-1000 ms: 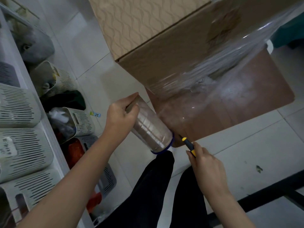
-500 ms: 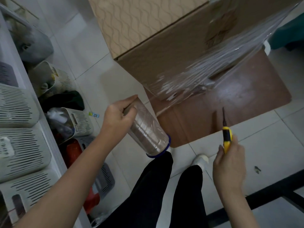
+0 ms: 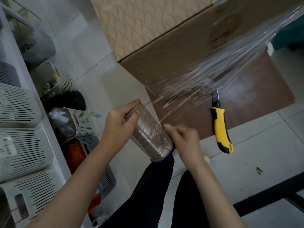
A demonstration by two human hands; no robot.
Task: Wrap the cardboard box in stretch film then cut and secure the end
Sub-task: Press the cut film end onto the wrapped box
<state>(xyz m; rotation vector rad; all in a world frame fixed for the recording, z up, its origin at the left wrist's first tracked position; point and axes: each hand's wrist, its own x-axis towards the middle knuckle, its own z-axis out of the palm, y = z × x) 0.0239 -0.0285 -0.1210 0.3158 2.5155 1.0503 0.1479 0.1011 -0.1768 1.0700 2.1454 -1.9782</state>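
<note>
Left hand [image 3: 119, 127], right hand [image 3: 185, 137]: bare; forearms [image 3: 74, 186] are left uncovered;
Trousers [image 3: 148, 195]: black cloth is worn;
Shoe [image 3: 207, 159]: a pale toe is seen

floor [image 3: 263, 139]: pale glossy tiles with thin grout lines beneath you.
shelf [image 3: 49, 134]: white, along your left, holding slotted baskets [image 3: 19, 106].
board [image 3: 256, 96]: brown, flat on the floor ahead of you.
bar [image 3: 271, 193]: black, crossing your lower right.
</note>
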